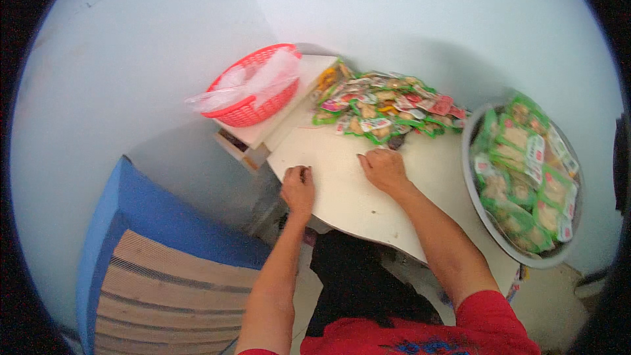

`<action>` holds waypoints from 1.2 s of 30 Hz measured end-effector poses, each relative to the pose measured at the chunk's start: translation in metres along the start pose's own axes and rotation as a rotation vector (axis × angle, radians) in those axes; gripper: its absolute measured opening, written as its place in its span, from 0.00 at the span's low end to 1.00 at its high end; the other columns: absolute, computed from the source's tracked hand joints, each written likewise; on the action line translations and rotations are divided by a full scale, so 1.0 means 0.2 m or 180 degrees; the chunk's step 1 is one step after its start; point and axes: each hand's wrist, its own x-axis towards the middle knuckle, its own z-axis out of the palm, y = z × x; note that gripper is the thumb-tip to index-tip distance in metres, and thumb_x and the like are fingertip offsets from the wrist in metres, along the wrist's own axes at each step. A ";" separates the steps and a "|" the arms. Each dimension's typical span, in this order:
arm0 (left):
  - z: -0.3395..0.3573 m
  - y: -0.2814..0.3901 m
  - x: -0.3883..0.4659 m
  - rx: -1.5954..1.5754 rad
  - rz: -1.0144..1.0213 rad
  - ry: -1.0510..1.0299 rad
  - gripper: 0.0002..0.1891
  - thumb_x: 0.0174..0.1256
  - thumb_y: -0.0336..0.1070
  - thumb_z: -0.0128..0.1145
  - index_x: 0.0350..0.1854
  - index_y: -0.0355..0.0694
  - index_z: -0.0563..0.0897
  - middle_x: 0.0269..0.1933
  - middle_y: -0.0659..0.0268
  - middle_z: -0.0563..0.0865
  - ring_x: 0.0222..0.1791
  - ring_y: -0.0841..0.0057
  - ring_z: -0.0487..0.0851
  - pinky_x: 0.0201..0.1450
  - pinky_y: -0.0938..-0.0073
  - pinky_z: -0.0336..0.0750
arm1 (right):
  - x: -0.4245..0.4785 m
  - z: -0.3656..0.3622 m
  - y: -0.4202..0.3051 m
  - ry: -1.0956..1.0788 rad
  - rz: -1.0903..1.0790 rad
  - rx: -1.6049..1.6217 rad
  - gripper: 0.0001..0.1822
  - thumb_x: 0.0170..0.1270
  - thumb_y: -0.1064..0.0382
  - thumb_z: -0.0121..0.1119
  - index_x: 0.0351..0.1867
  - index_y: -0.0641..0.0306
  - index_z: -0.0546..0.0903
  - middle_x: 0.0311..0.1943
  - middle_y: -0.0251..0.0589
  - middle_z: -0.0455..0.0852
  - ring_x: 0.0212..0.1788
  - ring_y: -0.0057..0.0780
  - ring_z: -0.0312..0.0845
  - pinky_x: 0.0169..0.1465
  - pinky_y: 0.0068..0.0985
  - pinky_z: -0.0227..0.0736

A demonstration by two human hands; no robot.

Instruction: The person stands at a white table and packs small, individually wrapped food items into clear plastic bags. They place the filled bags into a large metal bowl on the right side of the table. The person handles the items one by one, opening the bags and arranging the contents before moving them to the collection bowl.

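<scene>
My left hand [298,191] is at the left front edge of a pale tabletop [335,187], its fingers curled. A dark patch shows between the fingertips, and I cannot tell whether it is an object or shadow. Over the middle of the tabletop is my right hand [386,170], fingers bent and thumb pointing left. It is close to the front of a heap of small sealed food packets [384,103], clear with green edges and printed labels. Just beyond its knuckles lies a small dark item [396,141]. Whether the right fingers hold anything is hidden.
At right a grey metal basin [471,197] holds larger green-edged food packets [517,158]. A red plastic basket [251,111] with clear plastic bags [268,74] stands on a raised board [315,66] at back left. A blue-framed chair [162,207] is at lower left. Pale walls [404,10] lie behind.
</scene>
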 end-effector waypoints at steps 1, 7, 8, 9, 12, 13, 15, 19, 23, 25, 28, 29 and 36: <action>-0.01 0.03 -0.01 -0.0070 -0.0047 -0.0007 0.10 0.67 0.39 0.63 0.40 0.37 0.86 0.38 0.54 0.87 0.35 0.59 0.86 0.42 0.61 0.78 | 0.00 -0.02 0.00 0.0042 -0.0012 0.0050 0.19 0.68 0.53 0.60 0.23 0.64 0.85 0.24 0.49 0.86 0.31 0.45 0.85 0.38 0.42 0.78; -0.10 0.05 0.09 -0.0092 0.0467 0.0070 0.22 0.60 0.32 0.69 0.56 0.38 0.76 0.53 0.54 0.81 0.49 0.55 0.82 0.51 0.59 0.77 | 0.00 -0.01 -0.01 0.0226 0.0050 0.0158 0.18 0.66 0.55 0.63 0.21 0.64 0.83 0.22 0.49 0.85 0.27 0.45 0.84 0.36 0.41 0.78; -0.15 0.04 0.17 0.0000 0.0440 0.0211 0.28 0.57 0.31 0.71 0.60 0.37 0.75 0.56 0.51 0.79 0.57 0.53 0.78 0.59 0.57 0.73 | -0.01 -0.01 -0.02 0.0241 0.0023 0.0200 0.18 0.65 0.55 0.63 0.21 0.64 0.83 0.22 0.49 0.85 0.27 0.45 0.84 0.36 0.41 0.78; -0.19 0.11 0.26 0.0223 0.0632 0.0559 0.31 0.57 0.31 0.71 0.63 0.37 0.74 0.59 0.50 0.78 0.59 0.52 0.76 0.61 0.56 0.72 | -0.01 -0.01 -0.01 0.0257 0.0021 0.0207 0.18 0.65 0.55 0.63 0.21 0.64 0.83 0.22 0.49 0.85 0.27 0.45 0.84 0.35 0.41 0.78; -0.32 0.31 0.58 0.0730 0.1399 0.1217 0.38 0.54 0.32 0.72 0.70 0.38 0.70 0.65 0.47 0.74 0.66 0.50 0.72 0.66 0.51 0.67 | -0.01 0.00 0.02 0.0302 -0.0046 0.0267 0.17 0.65 0.56 0.64 0.21 0.64 0.83 0.22 0.49 0.85 0.26 0.45 0.84 0.35 0.42 0.77; -0.36 0.34 0.67 0.0909 0.1559 0.1204 0.38 0.54 0.32 0.72 0.69 0.39 0.71 0.65 0.48 0.74 0.67 0.51 0.71 0.67 0.51 0.68 | -0.01 0.00 0.01 0.0317 -0.0092 0.0319 0.17 0.65 0.56 0.64 0.21 0.64 0.83 0.22 0.49 0.85 0.26 0.45 0.84 0.35 0.42 0.77; -0.36 0.37 0.82 0.1318 0.1766 0.1045 0.34 0.53 0.32 0.71 0.66 0.40 0.75 0.66 0.50 0.75 0.69 0.51 0.71 0.66 0.52 0.68 | -0.01 0.00 0.02 0.0311 -0.0119 0.0290 0.17 0.65 0.55 0.64 0.21 0.64 0.83 0.22 0.50 0.85 0.26 0.46 0.83 0.35 0.42 0.77; -0.37 0.30 1.07 0.1956 0.1646 0.0710 0.13 0.59 0.34 0.64 0.47 0.44 0.89 0.56 0.56 0.85 0.64 0.56 0.77 0.60 0.57 0.74 | -0.01 0.01 0.00 0.0192 -0.0053 0.0180 0.18 0.66 0.54 0.62 0.21 0.64 0.83 0.22 0.51 0.84 0.26 0.47 0.83 0.35 0.43 0.78; -0.52 0.40 1.25 0.1130 0.1062 0.1070 0.09 0.65 0.33 0.60 0.41 0.43 0.91 0.39 0.60 0.90 0.46 0.61 0.87 0.47 0.62 0.79 | -0.01 0.02 0.00 0.0244 0.0065 0.0477 0.20 0.67 0.53 0.61 0.22 0.65 0.84 0.23 0.51 0.85 0.26 0.49 0.83 0.35 0.43 0.78; -0.57 0.49 1.25 0.0403 0.0824 0.1296 0.08 0.68 0.33 0.59 0.41 0.40 0.90 0.34 0.61 0.90 0.38 0.66 0.89 0.41 0.67 0.80 | -0.01 0.01 0.02 0.0242 0.0148 0.0451 0.20 0.68 0.52 0.61 0.22 0.65 0.84 0.23 0.52 0.85 0.27 0.49 0.83 0.35 0.44 0.78; -0.73 0.66 1.15 -0.1068 0.0368 0.1077 0.11 0.73 0.37 0.58 0.41 0.34 0.89 0.32 0.62 0.89 0.32 0.74 0.87 0.35 0.73 0.79 | 0.00 -0.01 0.01 0.0204 0.0429 0.0616 0.20 0.67 0.52 0.62 0.22 0.65 0.83 0.22 0.51 0.84 0.26 0.49 0.82 0.34 0.43 0.77; -0.77 0.68 1.10 -0.1698 0.0290 0.0963 0.13 0.74 0.38 0.58 0.40 0.33 0.88 0.32 0.62 0.89 0.32 0.76 0.87 0.34 0.74 0.79 | 0.00 -0.01 0.00 0.0248 0.0530 0.0782 0.21 0.67 0.51 0.62 0.22 0.65 0.82 0.21 0.51 0.84 0.26 0.47 0.82 0.34 0.42 0.77; -0.82 0.68 0.58 -0.2653 -0.0833 0.0056 0.14 0.74 0.44 0.61 0.38 0.35 0.85 0.35 0.59 0.90 0.32 0.77 0.87 0.32 0.75 0.79 | 0.09 0.00 0.09 0.0114 0.1667 0.4221 0.29 0.73 0.39 0.52 0.47 0.69 0.83 0.34 0.50 0.87 0.33 0.37 0.85 0.38 0.38 0.80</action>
